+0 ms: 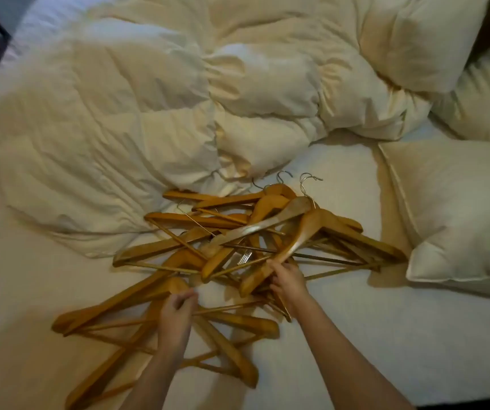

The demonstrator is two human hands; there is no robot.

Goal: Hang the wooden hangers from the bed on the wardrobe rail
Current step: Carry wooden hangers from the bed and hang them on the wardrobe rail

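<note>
The wooden hangers lie in a tangled heap on the bed, just in front of the crumpled duvet, their wire hooks pointing mostly towards its edge. None is on the wardrobe rail, which is out of view. The step in hand looks like pulling hangers loose from the heap. The left hand, on the side of the heap away from the duvet, has its fingers curled tight on the neck of a near hanger; whether it grips one or two there I cannot tell through the blur. The right hand has its fingers clamped on the lower arm end of a pale hanger lying on top. Crossbars are threaded through one another, so a straight pull would probably drag the neighbours along. Better to lift the top one first, tilt it until its bar slides clear, then shift the grip to the neck and gather the hooks facing one way for the rail.
</note>
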